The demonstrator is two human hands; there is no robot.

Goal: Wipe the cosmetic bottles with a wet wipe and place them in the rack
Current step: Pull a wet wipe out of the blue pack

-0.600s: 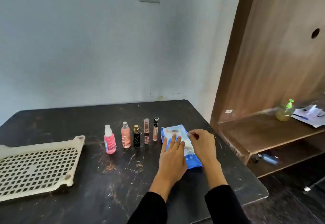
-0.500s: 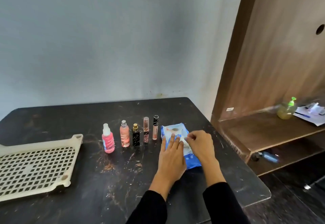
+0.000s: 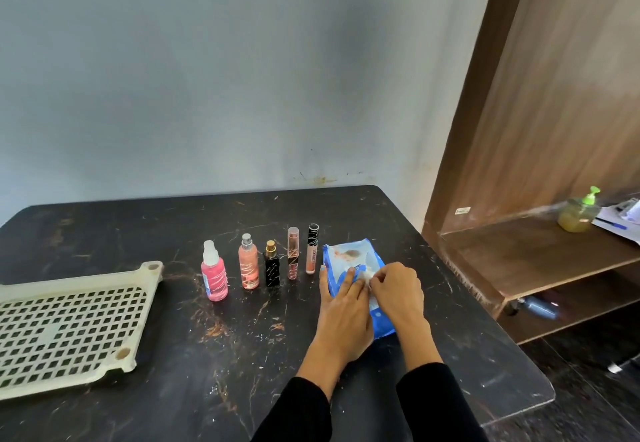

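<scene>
A blue wet wipe pack [image 3: 346, 255] lies on the dark table [image 3: 207, 355]. My left hand [image 3: 343, 306] lies flat on the pack, fingers spread. My right hand [image 3: 394, 289] pinches a bit of white wipe [image 3: 365, 273] at the pack's opening. Left of the pack stand several cosmetic bottles in a row: a pink spray bottle [image 3: 214, 277], a peach spray bottle [image 3: 248, 265], a black perfume bottle [image 3: 272, 266], a slim pink tube [image 3: 292, 258] and a black-capped tube [image 3: 312, 249]. The cream slotted rack [image 3: 69, 327] lies flat at the left.
A wooden shelf unit [image 3: 540, 254] stands right of the table, holding a yellow pump bottle [image 3: 578, 214] and papers. A blue bottle [image 3: 538, 306] lies on its lower shelf. The wall runs behind the table.
My right hand's fingers have moved left to the pack's opening and pinched the white wipe. The view has tilted down a little. My left hand stays on the pack.
</scene>
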